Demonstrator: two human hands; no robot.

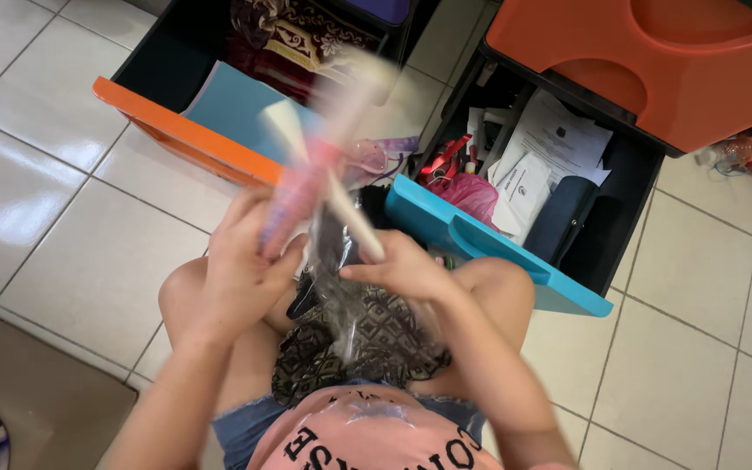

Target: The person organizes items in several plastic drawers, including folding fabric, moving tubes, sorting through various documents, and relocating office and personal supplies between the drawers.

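Left hand (241, 261): gripping a blurred pink packet (311, 178) angled upward.
Right hand (402, 265): pinching a cream stick (341, 200) that is crossing the packet.
Clear plastic bag (345, 313): hanging between both hands, over the lap.
Orange-fronted drawer (180, 130): standing open on the left, holding a light blue sheet (237, 104).
Blue-fronted drawer (480, 244): standing open on the right, holding papers (550, 144).
Floor (63, 200): showing pale tiles.

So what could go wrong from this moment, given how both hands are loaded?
The left hand grips a blurred pink roll and the right hand a pale stick; either could slip. The clear plastic bag hanging between them might drop. The open blue drawer sits near the knee.
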